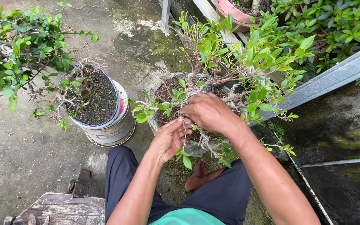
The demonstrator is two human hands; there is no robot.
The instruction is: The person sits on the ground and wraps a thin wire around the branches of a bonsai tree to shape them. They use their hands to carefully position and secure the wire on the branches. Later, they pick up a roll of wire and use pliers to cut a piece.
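A small potted tree (234, 58) with thin branches and bright green leaves stands in a dark pot (159, 121) in front of my knees. My left hand (169, 137) is cupped under a low twig, fingers curled around it. My right hand (207, 112) lies over the same twig from above, fingers pinched on it near the left hand. Black-handled scissors (179, 77) rest on the soil behind the hands.
A second small tree (17, 46) grows in a white bucket (113, 129) to the left. A pink pot (234, 12) and a leafy hedge (334, 25) sit behind a grey metal rail (338, 75). Wet mossy concrete (342, 141) lies around. A wooden stool (59, 208) is at bottom left.
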